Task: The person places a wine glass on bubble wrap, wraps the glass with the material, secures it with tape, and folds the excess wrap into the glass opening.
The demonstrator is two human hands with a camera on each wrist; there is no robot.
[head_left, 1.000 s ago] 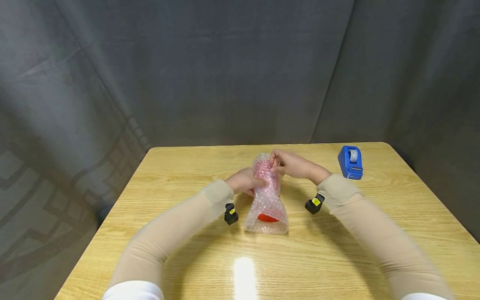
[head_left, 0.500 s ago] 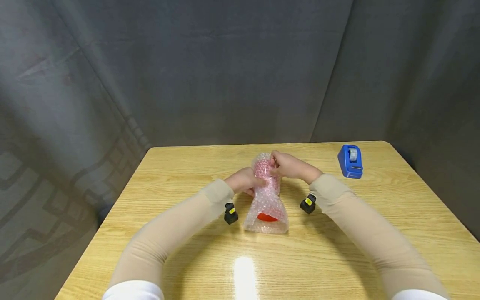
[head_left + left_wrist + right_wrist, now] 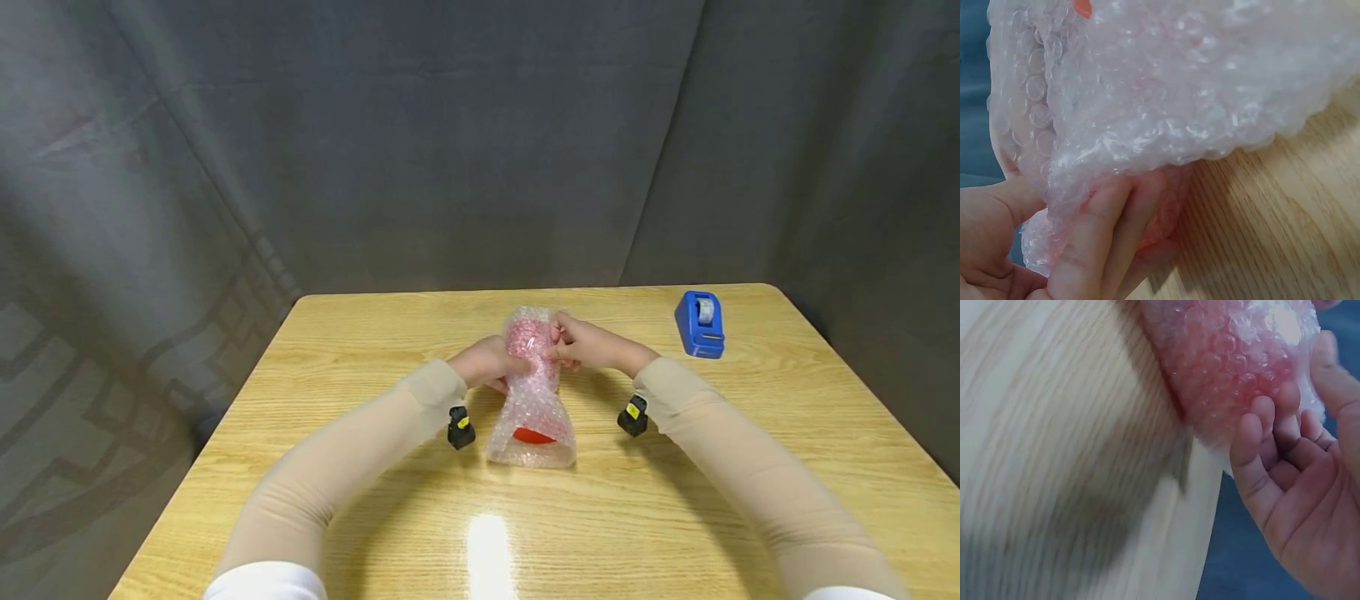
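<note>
A long bundle of clear bubble wrap (image 3: pixel 531 408) lies on the table, flared at its near end. Something pink-red shows through it, and a red patch (image 3: pixel 534 436) shows at the near end; what is inside cannot be told. My left hand (image 3: pixel 491 361) grips the bundle's narrow middle, thumb on top; in the left wrist view its fingers (image 3: pixel 1094 244) reach underneath. At the right side of the far part is my right hand (image 3: pixel 592 343). In the right wrist view its curled fingers (image 3: pixel 1249 440) touch the bundle's side and the thumb lies along its upper edge.
A blue tape dispenser (image 3: pixel 700 325) with a roll of tape stands toward the back right of the wooden table (image 3: pixel 390 517). Behind the table hangs a dark grey curtain (image 3: pixel 450 150). Black wrist cameras hang below both wrists.
My right hand moves slightly left, then back right and a little nearer, along the bundle's far right side. The left hand keeps its grip and the bundle stays almost in place.
</note>
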